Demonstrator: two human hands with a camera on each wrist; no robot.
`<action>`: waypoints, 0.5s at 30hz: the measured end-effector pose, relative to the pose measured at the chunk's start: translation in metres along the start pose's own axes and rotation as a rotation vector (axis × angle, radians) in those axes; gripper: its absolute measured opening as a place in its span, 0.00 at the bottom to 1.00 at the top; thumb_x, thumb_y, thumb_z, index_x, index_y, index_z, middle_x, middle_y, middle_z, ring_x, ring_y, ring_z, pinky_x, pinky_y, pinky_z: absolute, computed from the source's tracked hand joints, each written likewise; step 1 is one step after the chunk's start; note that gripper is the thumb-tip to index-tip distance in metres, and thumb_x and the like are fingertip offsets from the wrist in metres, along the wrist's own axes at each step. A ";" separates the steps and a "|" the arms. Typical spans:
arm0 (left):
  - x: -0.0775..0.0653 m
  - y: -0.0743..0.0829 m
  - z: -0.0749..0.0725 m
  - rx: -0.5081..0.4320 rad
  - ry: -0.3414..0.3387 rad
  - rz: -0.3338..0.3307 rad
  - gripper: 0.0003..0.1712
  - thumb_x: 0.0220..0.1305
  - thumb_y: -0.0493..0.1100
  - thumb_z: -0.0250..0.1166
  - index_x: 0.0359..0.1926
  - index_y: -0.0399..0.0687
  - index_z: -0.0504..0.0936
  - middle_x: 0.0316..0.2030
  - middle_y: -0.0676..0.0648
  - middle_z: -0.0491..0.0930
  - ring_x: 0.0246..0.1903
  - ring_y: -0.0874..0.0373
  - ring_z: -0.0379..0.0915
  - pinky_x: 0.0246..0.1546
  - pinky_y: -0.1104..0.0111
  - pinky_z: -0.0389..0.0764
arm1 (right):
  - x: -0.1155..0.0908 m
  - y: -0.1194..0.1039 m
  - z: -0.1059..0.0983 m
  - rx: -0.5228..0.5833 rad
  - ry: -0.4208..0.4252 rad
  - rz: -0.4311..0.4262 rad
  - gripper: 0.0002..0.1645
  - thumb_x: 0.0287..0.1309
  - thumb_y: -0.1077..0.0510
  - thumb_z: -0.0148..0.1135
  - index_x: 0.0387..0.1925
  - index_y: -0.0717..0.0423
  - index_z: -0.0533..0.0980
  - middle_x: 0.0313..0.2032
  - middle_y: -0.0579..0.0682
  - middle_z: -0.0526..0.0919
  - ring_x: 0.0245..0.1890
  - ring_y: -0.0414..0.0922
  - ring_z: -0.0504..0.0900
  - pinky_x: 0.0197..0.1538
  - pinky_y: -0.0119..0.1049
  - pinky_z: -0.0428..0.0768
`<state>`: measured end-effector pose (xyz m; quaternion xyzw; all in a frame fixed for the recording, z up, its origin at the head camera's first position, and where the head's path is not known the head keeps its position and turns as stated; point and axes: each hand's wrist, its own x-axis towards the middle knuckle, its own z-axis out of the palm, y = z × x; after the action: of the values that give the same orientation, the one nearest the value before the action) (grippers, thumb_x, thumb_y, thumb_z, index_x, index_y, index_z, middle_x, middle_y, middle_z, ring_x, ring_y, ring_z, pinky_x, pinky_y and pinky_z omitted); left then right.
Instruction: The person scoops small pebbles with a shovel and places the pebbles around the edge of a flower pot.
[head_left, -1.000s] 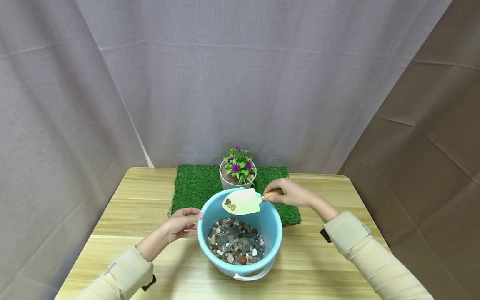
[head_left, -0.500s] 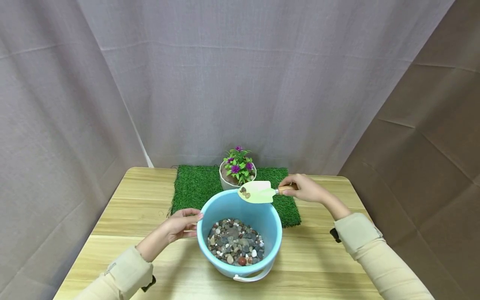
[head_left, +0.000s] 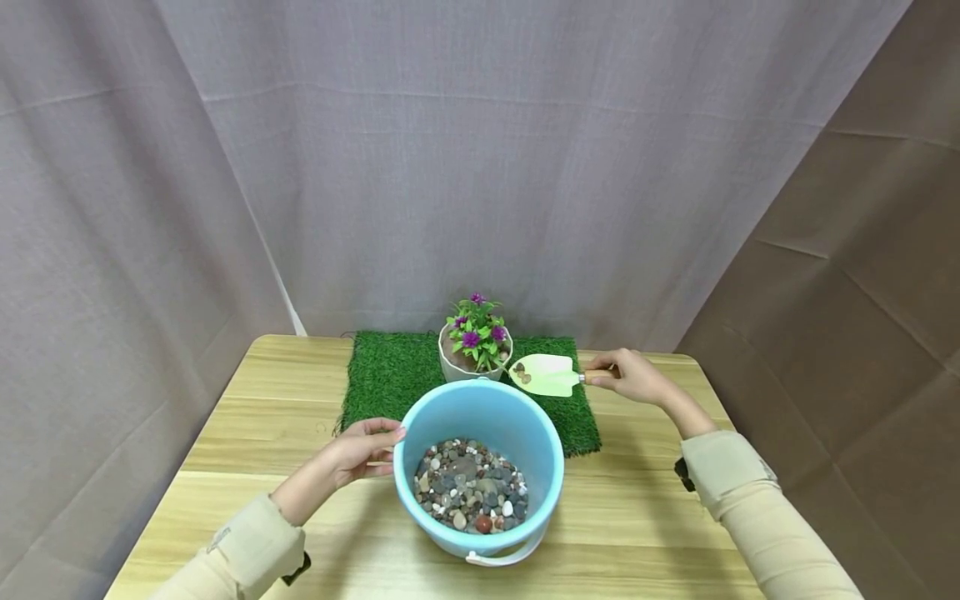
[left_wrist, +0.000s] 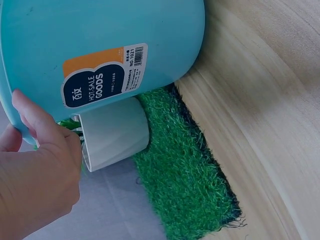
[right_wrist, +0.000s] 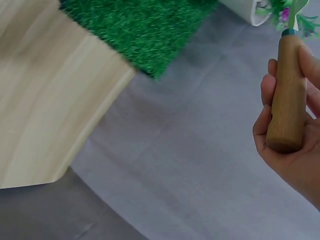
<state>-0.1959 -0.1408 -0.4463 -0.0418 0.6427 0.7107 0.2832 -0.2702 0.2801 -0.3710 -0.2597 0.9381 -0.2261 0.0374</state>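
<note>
My right hand (head_left: 633,377) grips the wooden handle (right_wrist: 287,95) of a pale green trowel (head_left: 551,375), its blade level and pointing left over the green turf mat. A few small pebbles (head_left: 522,374) lie near the blade's tip. That tip comes right beside the white flowerpot (head_left: 457,372), which holds a plant with purple flowers (head_left: 470,338). My left hand (head_left: 365,450) pinches the rim of a light blue bucket (head_left: 553,467), thumb on the rim and fingers against the outer wall. Mixed pebbles (head_left: 468,487) cover the bucket's bottom.
The artificial turf mat (head_left: 390,367) lies at the back of the wooden table (head_left: 292,417), under the flowerpot. The bucket's white handle (head_left: 506,557) hangs at the front. Grey curtains (head_left: 480,183) stand behind, with a brown cloth (head_left: 847,333) at the right.
My right hand has carried the trowel with its pebbles rightward and back, from over the bucket to beside the flowerpot. My left hand and the bucket have stayed in place.
</note>
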 end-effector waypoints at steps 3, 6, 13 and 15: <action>0.001 0.000 0.000 0.001 -0.001 0.000 0.21 0.65 0.42 0.61 0.53 0.34 0.69 0.24 0.54 0.79 0.23 0.67 0.78 0.34 0.72 0.88 | 0.000 0.009 0.004 -0.004 0.003 0.029 0.10 0.59 0.62 0.61 0.39 0.66 0.80 0.32 0.56 0.84 0.22 0.38 0.70 0.23 0.27 0.70; 0.001 -0.001 0.000 0.002 -0.003 -0.002 0.21 0.65 0.42 0.61 0.53 0.34 0.69 0.25 0.54 0.79 0.23 0.67 0.77 0.34 0.72 0.88 | 0.000 0.018 0.007 0.003 0.014 0.046 0.09 0.58 0.63 0.61 0.38 0.66 0.80 0.32 0.56 0.84 0.23 0.41 0.71 0.24 0.28 0.71; 0.001 -0.001 -0.001 0.000 0.002 0.000 0.21 0.65 0.42 0.60 0.54 0.33 0.68 0.24 0.54 0.79 0.23 0.67 0.77 0.33 0.72 0.88 | 0.006 0.033 0.020 0.013 0.041 0.065 0.08 0.57 0.63 0.62 0.35 0.67 0.80 0.31 0.57 0.83 0.26 0.39 0.73 0.27 0.29 0.74; 0.001 -0.001 -0.001 -0.001 -0.001 0.000 0.21 0.65 0.42 0.60 0.54 0.34 0.68 0.24 0.54 0.79 0.22 0.68 0.77 0.32 0.73 0.87 | 0.009 0.036 0.025 0.016 0.043 0.064 0.08 0.57 0.63 0.63 0.34 0.67 0.80 0.30 0.57 0.83 0.26 0.39 0.74 0.29 0.28 0.75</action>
<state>-0.1961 -0.1416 -0.4479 -0.0415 0.6424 0.7109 0.2832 -0.2904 0.2934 -0.4087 -0.2242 0.9447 -0.2380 0.0268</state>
